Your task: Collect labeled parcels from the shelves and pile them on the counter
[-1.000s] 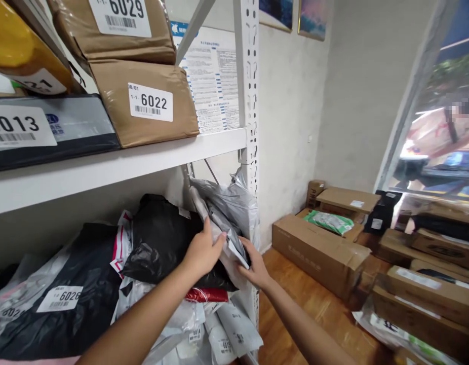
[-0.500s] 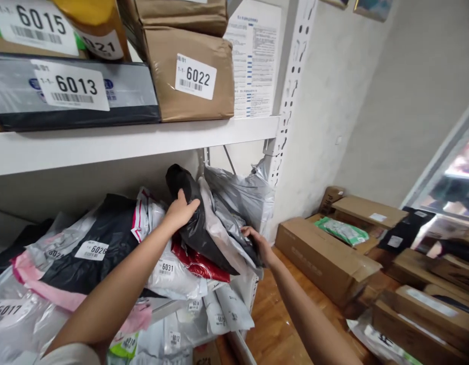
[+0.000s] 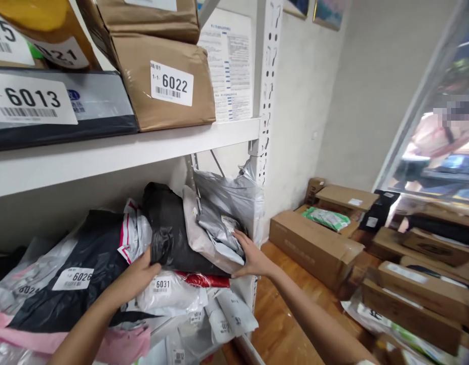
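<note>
A black plastic parcel bag (image 3: 173, 230) leans on the lower shelf among other mailers. My left hand (image 3: 143, 274) is closed on its lower left edge, just above a white bag labelled 6031 (image 3: 164, 291). To the right of the black bag lean a pale bag (image 3: 198, 230) and a silver-grey mailer (image 3: 215, 220). My right hand (image 3: 253, 256) has its fingers spread against the outer ends of these bags, thumb low. Part of a red bag (image 3: 207, 280) shows beneath the black one.
Above is a white shelf beam (image 3: 162, 142) carrying a brown parcel labelled 6022 (image 3: 166, 111) and a box labelled 6013 (image 3: 101, 101). A perforated post (image 3: 265, 91) stands at the right. Cardboard boxes (image 3: 310, 248) cover much of the floor; a person (image 3: 439, 132) is beyond the glass.
My left hand has moved down and left from the black bag's top to its lower edge; the bag now shows more of its broad face. My right hand's fingers have spread. The view has turned right.
</note>
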`<state>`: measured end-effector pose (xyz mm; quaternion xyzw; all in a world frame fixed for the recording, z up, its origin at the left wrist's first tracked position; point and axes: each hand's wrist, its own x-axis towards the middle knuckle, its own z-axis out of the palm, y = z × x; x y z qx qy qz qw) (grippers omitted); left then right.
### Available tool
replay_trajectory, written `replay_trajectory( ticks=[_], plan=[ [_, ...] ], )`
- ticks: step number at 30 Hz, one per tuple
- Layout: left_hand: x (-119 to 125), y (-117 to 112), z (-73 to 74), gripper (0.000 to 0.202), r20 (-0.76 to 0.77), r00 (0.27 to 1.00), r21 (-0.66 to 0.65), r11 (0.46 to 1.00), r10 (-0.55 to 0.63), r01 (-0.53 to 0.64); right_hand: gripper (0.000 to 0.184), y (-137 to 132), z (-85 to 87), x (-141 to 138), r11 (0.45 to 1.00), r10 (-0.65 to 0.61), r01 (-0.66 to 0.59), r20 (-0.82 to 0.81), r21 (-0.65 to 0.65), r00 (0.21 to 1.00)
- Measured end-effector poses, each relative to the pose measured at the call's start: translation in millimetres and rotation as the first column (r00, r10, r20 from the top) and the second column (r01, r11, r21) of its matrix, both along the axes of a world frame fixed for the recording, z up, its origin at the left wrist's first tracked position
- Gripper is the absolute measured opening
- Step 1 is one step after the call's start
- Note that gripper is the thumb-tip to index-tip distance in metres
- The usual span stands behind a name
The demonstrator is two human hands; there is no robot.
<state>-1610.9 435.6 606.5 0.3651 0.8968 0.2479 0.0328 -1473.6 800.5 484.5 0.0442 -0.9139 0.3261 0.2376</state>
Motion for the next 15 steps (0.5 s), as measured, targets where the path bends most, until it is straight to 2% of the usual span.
replay_trajectory(
  ticks=[2, 4, 5, 7, 9, 12, 15],
  plan=[
    [11, 13, 0.0, 0.055, 0.013, 1.0, -0.182, 0.983, -0.023, 0.025, 0.135, -6, 0.9, 2, 0.997, -0.071, 0.071, -0.009, -0.009, 0.997],
    [21, 34, 0.1, 0.054, -0.099, 0.995, -0.333, 0.942, 0.021, -0.053, 0.116, -9, 10.2, -1, 0.989, -0.103, 0.11, 0.071, -0.097, 0.992],
    [25, 45, -0.1, 0.051, -0.193, 0.98, -0.358, 0.927, 0.045, -0.113, 0.103, -9, 17.1, -5, 0.981, -0.114, 0.132, 0.133, -0.143, 0.985],
    [28, 67, -1.8, 0.041, -0.34, 0.938, -0.363, 0.911, 0.065, -0.194, 0.086, -9, 33.1, -17, 0.953, -0.171, 0.225, 0.255, -0.201, 0.952],
    [25, 82, -5.1, 0.036, -0.363, 0.93, -0.382, 0.9, 0.061, -0.208, 0.09, -9, 47.8, -36, 0.912, -0.268, 0.351, 0.34, -0.211, 0.902],
    [6, 86, -14.0, 0.037, -0.3, 0.953, -0.392, 0.904, 0.05, -0.171, 0.103, -5, 61.2, -68, 0.856, -0.34, 0.468, 0.443, -0.22, 0.83],
    [-18, 76, -23.6, 0.035, -0.237, 0.951, -0.164, 0.957, 0.197, -0.239, 0.109, 3, 63.4, -84, 0.842, -0.294, 0.472, 0.511, -0.261, 0.808]
  ],
)
